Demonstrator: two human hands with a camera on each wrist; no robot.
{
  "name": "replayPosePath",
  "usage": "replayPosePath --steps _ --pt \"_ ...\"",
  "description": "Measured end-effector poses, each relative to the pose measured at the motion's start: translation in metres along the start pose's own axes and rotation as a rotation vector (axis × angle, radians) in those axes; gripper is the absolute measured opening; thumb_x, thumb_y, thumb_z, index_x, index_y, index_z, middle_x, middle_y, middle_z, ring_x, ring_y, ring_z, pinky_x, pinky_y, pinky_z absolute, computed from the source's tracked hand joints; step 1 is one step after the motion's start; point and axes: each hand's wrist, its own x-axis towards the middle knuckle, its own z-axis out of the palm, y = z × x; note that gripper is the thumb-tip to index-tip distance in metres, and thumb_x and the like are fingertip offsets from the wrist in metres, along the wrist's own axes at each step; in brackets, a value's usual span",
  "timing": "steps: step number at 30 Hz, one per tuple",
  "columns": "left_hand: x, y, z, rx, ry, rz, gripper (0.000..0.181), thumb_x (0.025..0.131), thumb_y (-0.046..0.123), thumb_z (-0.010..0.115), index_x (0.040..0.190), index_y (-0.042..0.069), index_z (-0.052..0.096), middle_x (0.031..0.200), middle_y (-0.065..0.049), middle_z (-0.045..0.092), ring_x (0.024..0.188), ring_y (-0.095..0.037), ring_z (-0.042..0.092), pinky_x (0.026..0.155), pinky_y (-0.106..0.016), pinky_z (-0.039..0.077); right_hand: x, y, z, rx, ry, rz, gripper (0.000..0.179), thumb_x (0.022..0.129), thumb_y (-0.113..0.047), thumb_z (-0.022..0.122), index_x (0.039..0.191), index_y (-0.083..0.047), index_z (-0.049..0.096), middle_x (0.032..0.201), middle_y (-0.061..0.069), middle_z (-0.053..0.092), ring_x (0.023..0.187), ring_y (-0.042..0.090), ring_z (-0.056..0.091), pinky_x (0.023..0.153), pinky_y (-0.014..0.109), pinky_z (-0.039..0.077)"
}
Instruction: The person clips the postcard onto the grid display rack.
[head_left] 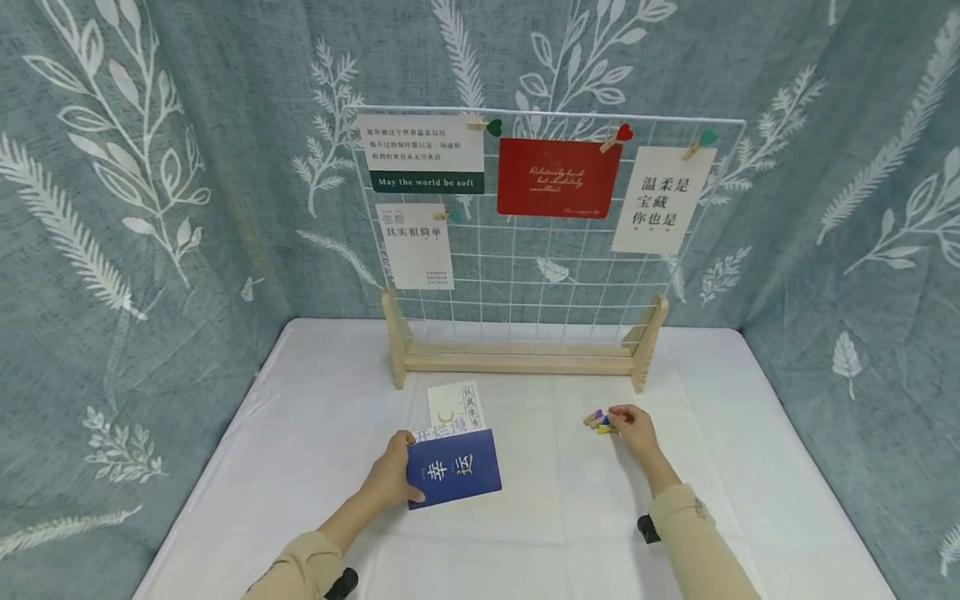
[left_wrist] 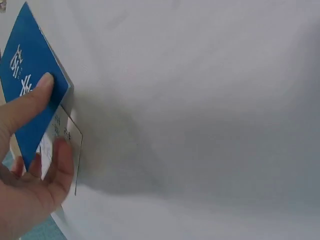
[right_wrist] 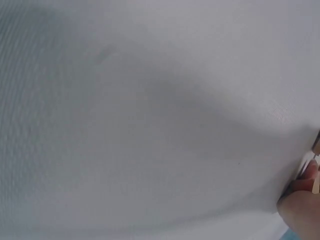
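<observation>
My left hand [head_left: 389, 476] grips a dark blue card [head_left: 454, 468] with white characters, thumb on its face and fingers underneath. In the left wrist view the blue card [left_wrist: 37, 70] is tilted, and a pale card [left_wrist: 74, 142] shows below it, close by the fingers. Partly covered by the blue card in the head view is a white card [head_left: 455, 404] with a yellow moon and dark characters. At a small pile of coloured wooden clothespins [head_left: 596, 420], my right hand [head_left: 636, 427] pinches a clothespin [right_wrist: 316, 184], mostly cut off in the right wrist view.
Behind the cards stands a white wire grid [head_left: 555, 292] on a wooden base [head_left: 517, 364]. Clothespins hold a red card [head_left: 558, 179], a white-and-green card [head_left: 422, 154] and two white cards on the grid. Patterned curtains [head_left: 225, 167] surround the white-covered table [head_left: 547, 533].
</observation>
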Motion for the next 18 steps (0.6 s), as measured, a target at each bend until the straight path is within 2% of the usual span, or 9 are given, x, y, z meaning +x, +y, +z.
replayPosePath --steps 3,4,5,7,11,13,14,16,18 --pt "-0.001 0.001 -0.004 -0.079 -0.006 -0.010 0.076 0.058 -0.007 0.082 0.119 -0.004 0.035 0.117 -0.031 0.050 0.104 -0.047 0.056 0.091 -0.054 0.047 -0.022 -0.059 -0.002 0.034 -0.028 0.032 0.021 0.087 -0.019 0.068 0.097 -0.001 0.068 0.077 0.005 0.059 0.066 0.013 0.048 0.052 0.023 0.042" --pt "-0.001 0.001 -0.005 -0.107 -0.005 -0.011 0.075 0.059 -0.009 0.081 0.119 -0.005 0.036 0.116 -0.031 0.051 0.103 -0.045 0.056 0.090 -0.053 0.047 -0.016 -0.045 -0.001 0.061 -0.027 0.003 0.022 0.086 -0.023 0.069 0.094 -0.003 0.069 0.074 0.002 0.058 0.064 0.011 0.046 0.049 0.022 0.040" --pt "-0.001 0.001 -0.005 -0.154 -0.011 -0.020 0.074 0.060 -0.010 0.079 0.120 -0.005 0.036 0.113 -0.030 0.050 0.098 -0.042 0.057 0.086 -0.051 0.048 -0.017 -0.050 -0.001 0.041 -0.032 0.043 0.024 0.086 -0.023 0.069 0.096 -0.001 0.068 0.076 0.005 0.058 0.065 0.014 0.047 0.051 0.024 0.042" --pt "-0.002 0.002 -0.007 -0.240 -0.027 -0.023 0.072 0.062 -0.013 0.076 0.122 -0.007 0.037 0.108 -0.026 0.048 0.082 -0.033 0.056 0.072 -0.042 0.051 -0.005 -0.025 -0.001 0.012 -0.036 0.078 0.023 0.086 -0.023 0.069 0.097 -0.002 0.068 0.077 0.005 0.059 0.067 0.014 0.049 0.052 0.025 0.044" --pt "-0.003 0.004 -0.006 -0.377 -0.082 -0.001 0.068 0.073 -0.015 0.068 0.132 -0.007 0.035 0.096 -0.014 0.044 0.057 -0.014 0.047 0.048 -0.021 0.042 0.038 0.092 -0.003 -0.031 -0.034 0.072 0.028 0.084 -0.031 0.071 0.100 -0.008 0.069 0.081 0.002 0.062 0.069 0.011 0.052 0.052 0.024 0.047" --pt "-0.004 0.006 -0.006 -0.395 -0.104 0.030 0.064 0.080 -0.013 0.063 0.136 -0.004 0.034 0.094 -0.013 0.044 0.052 -0.011 0.046 0.044 -0.018 0.041 0.050 0.127 -0.005 -0.037 -0.030 0.071 0.034 0.081 -0.040 0.072 0.100 -0.012 0.069 0.083 0.000 0.062 0.070 0.009 0.053 0.052 0.022 0.048" --pt "-0.004 0.007 -0.006 -0.402 -0.111 0.045 0.061 0.082 -0.012 0.060 0.137 -0.002 0.034 0.094 -0.013 0.043 0.050 -0.010 0.046 0.044 -0.017 0.042 0.053 0.135 -0.005 -0.039 -0.029 0.066 0.036 0.081 -0.041 0.072 0.101 -0.011 0.069 0.084 0.001 0.063 0.070 0.009 0.054 0.052 0.022 0.048" --pt "-0.005 0.009 -0.007 -0.394 -0.106 0.065 0.050 0.086 -0.011 0.057 0.133 0.000 0.042 0.097 -0.013 0.045 0.051 -0.009 0.046 0.045 -0.017 0.041 0.049 0.127 -0.006 -0.042 -0.022 0.075 0.035 0.079 -0.043 0.073 0.099 -0.014 0.069 0.084 -0.001 0.063 0.070 0.009 0.054 0.053 0.021 0.049" --pt "-0.005 0.011 -0.008 -0.355 -0.076 0.084 0.037 0.087 -0.009 0.056 0.123 0.000 0.054 0.099 -0.014 0.049 0.053 -0.008 0.045 0.048 -0.018 0.041 0.037 0.096 -0.005 -0.023 -0.010 0.069 0.031 0.080 -0.039 0.073 0.097 -0.013 0.070 0.083 -0.001 0.063 0.070 0.009 0.053 0.053 0.021 0.048"
